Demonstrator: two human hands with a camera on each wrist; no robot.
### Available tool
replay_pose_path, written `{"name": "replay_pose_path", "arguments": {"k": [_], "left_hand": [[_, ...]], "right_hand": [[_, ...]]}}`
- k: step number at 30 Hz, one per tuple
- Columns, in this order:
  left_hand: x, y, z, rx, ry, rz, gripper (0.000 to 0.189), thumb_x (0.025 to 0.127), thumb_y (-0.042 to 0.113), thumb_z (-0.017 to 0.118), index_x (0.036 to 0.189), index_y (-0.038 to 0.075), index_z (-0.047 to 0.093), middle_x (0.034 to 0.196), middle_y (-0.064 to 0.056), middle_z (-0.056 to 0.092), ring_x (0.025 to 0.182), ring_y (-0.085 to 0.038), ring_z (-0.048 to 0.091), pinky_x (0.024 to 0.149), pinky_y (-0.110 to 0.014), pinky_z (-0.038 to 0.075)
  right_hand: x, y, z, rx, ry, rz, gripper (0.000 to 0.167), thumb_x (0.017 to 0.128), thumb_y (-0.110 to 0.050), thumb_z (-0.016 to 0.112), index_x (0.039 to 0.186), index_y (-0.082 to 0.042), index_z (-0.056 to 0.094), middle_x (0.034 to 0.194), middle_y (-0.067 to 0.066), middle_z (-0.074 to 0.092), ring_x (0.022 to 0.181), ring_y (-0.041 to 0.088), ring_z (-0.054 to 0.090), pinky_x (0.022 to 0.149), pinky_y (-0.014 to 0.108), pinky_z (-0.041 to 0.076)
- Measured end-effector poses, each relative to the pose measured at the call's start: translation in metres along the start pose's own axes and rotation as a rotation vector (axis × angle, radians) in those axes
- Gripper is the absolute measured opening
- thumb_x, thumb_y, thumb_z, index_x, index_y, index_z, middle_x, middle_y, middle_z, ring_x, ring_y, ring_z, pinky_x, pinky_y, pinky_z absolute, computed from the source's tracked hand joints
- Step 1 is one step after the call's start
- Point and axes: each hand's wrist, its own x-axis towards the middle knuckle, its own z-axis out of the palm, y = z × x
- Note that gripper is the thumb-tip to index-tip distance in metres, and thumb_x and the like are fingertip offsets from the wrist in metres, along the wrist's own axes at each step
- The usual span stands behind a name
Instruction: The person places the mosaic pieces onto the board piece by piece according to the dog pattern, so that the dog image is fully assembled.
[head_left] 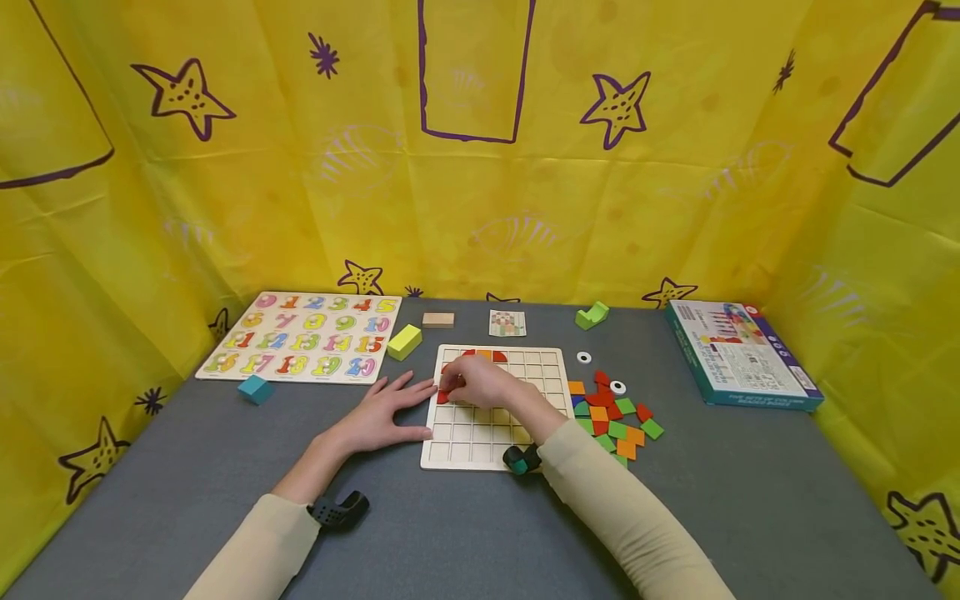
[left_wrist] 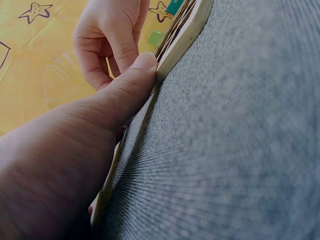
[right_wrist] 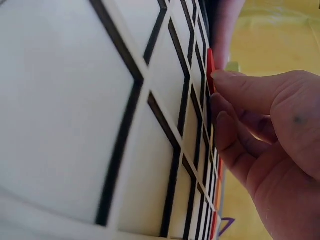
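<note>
A wooden grid board [head_left: 483, 433] lies on the grey table. My left hand [head_left: 378, 417] rests at its left edge with fingers spread, and in the left wrist view the thumb [left_wrist: 142, 62] touches the board's side. Over the board's upper left cells, my right hand [head_left: 483, 382] has its fingers bent. In the right wrist view, its thumb and fingers pinch a red flat piece [right_wrist: 211, 67] at the grid. Red pieces [head_left: 500, 357] and an orange square [head_left: 485, 354] sit in the top row. My right hand covers some cells.
Loose coloured tiles [head_left: 597, 413] and white rings [head_left: 617, 387] lie right of the board. A number puzzle [head_left: 300, 342], yellow block [head_left: 405, 342] and blue block [head_left: 255, 389] are left. Behind stand a wooden block [head_left: 438, 320], pattern card [head_left: 507, 323] and green block [head_left: 592, 315]. A box [head_left: 750, 358] lies far right.
</note>
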Motion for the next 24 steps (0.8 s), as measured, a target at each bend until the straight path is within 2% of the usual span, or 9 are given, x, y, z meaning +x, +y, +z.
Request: {"name": "replay_pose_path", "arguments": {"k": [8,17,24], "left_hand": [[-0.0008,0.0005,-0.0005,-0.006,0.002,0.004,0.082,0.089,0.059,0.070,0.154,0.015,0.046,0.158,-0.001,0.041,0.150,-0.039,0.018,0.114,-0.067,0.003],[-0.0011,0.0005,-0.0001,-0.003,0.006,0.013,0.081,0.089,0.058,0.070,0.154,0.016,0.046,0.158,0.000,0.041,0.151,-0.038,0.018,0.115,-0.066,0.004],[-0.0012,0.0003,0.0003,-0.008,0.014,0.023,0.080,0.089,0.057,0.071,0.153,0.015,0.047,0.158,-0.001,0.041,0.150,-0.038,0.018,0.115,-0.066,0.004]], "right_hand": [[-0.0007,0.0002,-0.0007,-0.012,-0.006,0.007,0.008,0.093,-0.008,0.074,0.101,-0.010,0.075,0.089,-0.005,0.067,0.084,0.011,0.061,0.080,0.027,0.051],[0.0022,-0.0004,0.0032,-0.106,0.006,-0.062,0.006,0.092,-0.007,0.075,0.098,-0.010,0.076,0.091,-0.004,0.066,0.085,0.011,0.060,0.082,0.025,0.051],[0.0023,0.0001,0.0031,-0.103,0.018,-0.091,0.007,0.092,-0.004,0.075,0.094,-0.010,0.077,0.092,-0.002,0.065,0.086,0.011,0.060,0.081,0.024,0.050]]}}
